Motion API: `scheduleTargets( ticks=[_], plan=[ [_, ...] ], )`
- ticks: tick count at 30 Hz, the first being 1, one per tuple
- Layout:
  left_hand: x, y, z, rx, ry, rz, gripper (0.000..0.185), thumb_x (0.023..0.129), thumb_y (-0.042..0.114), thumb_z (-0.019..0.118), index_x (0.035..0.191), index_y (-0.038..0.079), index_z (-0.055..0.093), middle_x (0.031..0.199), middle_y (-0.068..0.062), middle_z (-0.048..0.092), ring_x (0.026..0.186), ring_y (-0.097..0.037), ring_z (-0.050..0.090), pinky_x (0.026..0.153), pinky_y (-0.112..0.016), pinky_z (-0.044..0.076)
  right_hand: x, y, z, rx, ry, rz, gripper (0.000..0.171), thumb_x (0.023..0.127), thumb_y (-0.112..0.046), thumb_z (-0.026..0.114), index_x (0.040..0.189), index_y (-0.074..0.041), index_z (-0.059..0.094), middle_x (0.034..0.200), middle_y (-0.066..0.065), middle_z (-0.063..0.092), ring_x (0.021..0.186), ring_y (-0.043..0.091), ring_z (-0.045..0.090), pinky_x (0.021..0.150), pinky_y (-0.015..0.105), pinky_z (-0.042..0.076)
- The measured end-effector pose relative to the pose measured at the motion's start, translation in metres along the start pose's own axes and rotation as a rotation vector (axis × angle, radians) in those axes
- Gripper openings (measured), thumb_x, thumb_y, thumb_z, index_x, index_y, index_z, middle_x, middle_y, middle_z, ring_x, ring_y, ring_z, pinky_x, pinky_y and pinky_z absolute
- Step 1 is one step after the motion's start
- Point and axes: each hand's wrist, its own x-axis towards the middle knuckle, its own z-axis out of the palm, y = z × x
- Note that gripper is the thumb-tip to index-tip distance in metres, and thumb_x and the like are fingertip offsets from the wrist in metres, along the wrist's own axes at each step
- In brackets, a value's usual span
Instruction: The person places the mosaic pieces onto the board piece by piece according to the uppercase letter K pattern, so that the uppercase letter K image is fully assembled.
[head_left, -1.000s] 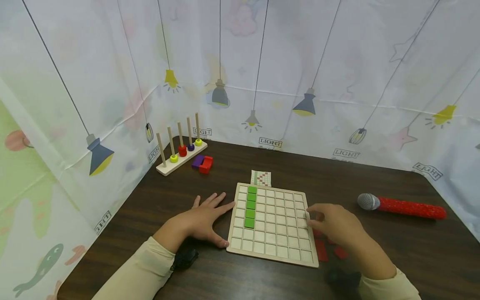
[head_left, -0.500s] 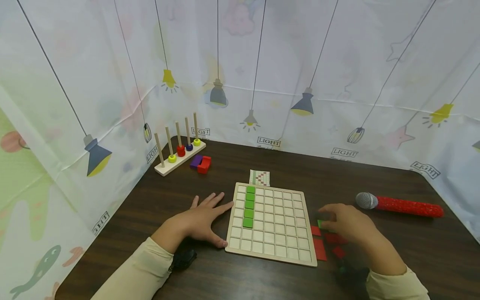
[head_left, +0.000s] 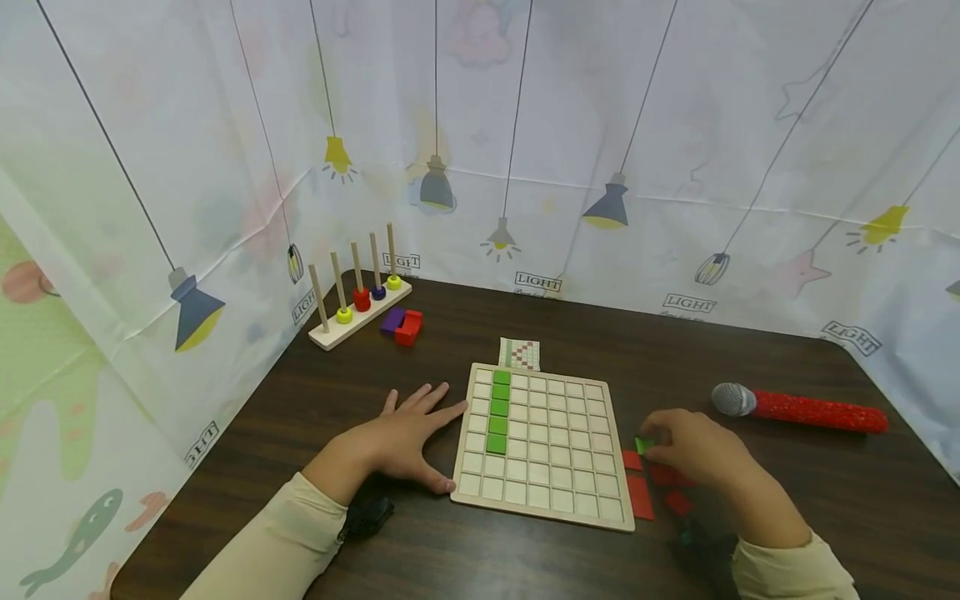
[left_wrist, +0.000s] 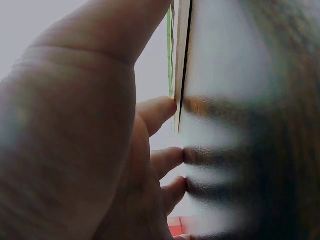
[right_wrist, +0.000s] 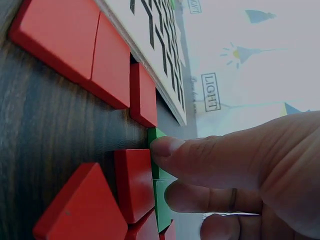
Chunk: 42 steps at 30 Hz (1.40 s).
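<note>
My left hand (head_left: 405,437) lies with fingers spread on the table, the index fingertip and thumb touching the left edge of a square wooden grid board (head_left: 540,514). Several green tiles (head_left: 498,407) form part of one column on the board. To the right of the board, my right hand (head_left: 693,446) pinches a green tile (right_wrist: 156,133) between thumb and fingers, low at the table. Another green tile (right_wrist: 161,200) lies beside it, partly behind the fingers. Loose red tiles (right_wrist: 82,210) and a group of red tiles (right_wrist: 57,37) along the board's edge lie close by.
A small pattern card (head_left: 519,355) sits behind the board. At the back left stand a peg stacker (head_left: 360,315) and red and purple blocks (head_left: 408,328). A red microphone (head_left: 817,412) lies at the right. A printed curtain (head_left: 637,108) borders the table.
My right hand has moved from the board's right edge, slightly rightwards, down to the loose tiles and onto a green one. The left hand stays at the board's edge.
</note>
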Motion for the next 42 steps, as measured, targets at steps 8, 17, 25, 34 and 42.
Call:
scheduleTargets(
  ticks=[8, 17, 25, 34, 42],
  plan=[
    [0.0, -0.002, 0.001, 0.001, -0.002, 0.007, 0.115, 0.075, 0.071, 0.078, 0.165, 0.033, 0.018, 0.171, -0.006, 0.002, 0.155, -0.031, -0.003, 0.114, -0.068, -0.006, 0.002, 0.003, 0.005, 0.004, 0.027, -0.028, 0.021, 0.086, -0.018, 0.08, 0.105, -0.014, 0.073, 0.08, -0.003, 0.061, 0.07, 0.016, 0.056, 0.059, 0.04, 0.045],
    [0.002, -0.004, 0.002, 0.002, -0.004, 0.003, 0.115, 0.074, 0.073, 0.077, 0.165, 0.035, 0.017, 0.171, -0.004, 0.001, 0.155, -0.03, -0.004, 0.115, -0.067, -0.007, 0.006, 0.005, 0.01, -0.011, 0.137, -0.072, 0.023, 0.084, -0.016, 0.082, 0.099, -0.015, 0.065, 0.096, 0.004, 0.066, 0.079, 0.021, 0.059, 0.065, 0.046, 0.05],
    [0.001, -0.003, 0.0, -0.011, -0.005, 0.007, 0.114, 0.075, 0.071, 0.078, 0.165, 0.033, 0.019, 0.171, -0.005, 0.002, 0.155, -0.031, -0.004, 0.114, -0.067, -0.007, 0.008, 0.003, 0.014, 0.026, 0.23, -0.084, 0.019, 0.09, -0.018, 0.078, 0.103, -0.013, 0.065, 0.091, 0.002, 0.069, 0.073, 0.017, 0.061, 0.061, 0.042, 0.049],
    [0.001, -0.002, 0.0, -0.011, -0.002, 0.014, 0.114, 0.075, 0.069, 0.079, 0.165, 0.031, 0.021, 0.171, -0.006, 0.004, 0.155, -0.032, -0.002, 0.114, -0.068, -0.007, 0.011, -0.014, 0.017, 0.124, 0.325, -0.12, 0.015, 0.094, -0.02, 0.075, 0.106, -0.015, 0.067, 0.099, 0.001, 0.071, 0.082, 0.019, 0.063, 0.065, 0.039, 0.047],
    [0.0, -0.002, -0.001, -0.007, -0.001, 0.011, 0.113, 0.075, 0.068, 0.08, 0.165, 0.032, 0.021, 0.171, -0.006, 0.004, 0.155, -0.031, -0.002, 0.114, -0.068, -0.007, 0.019, -0.054, 0.023, 0.173, 0.249, -0.189, 0.011, 0.096, -0.02, 0.074, 0.105, -0.017, 0.069, 0.096, -0.005, 0.068, 0.074, 0.014, 0.057, 0.061, 0.036, 0.046]
  ],
)
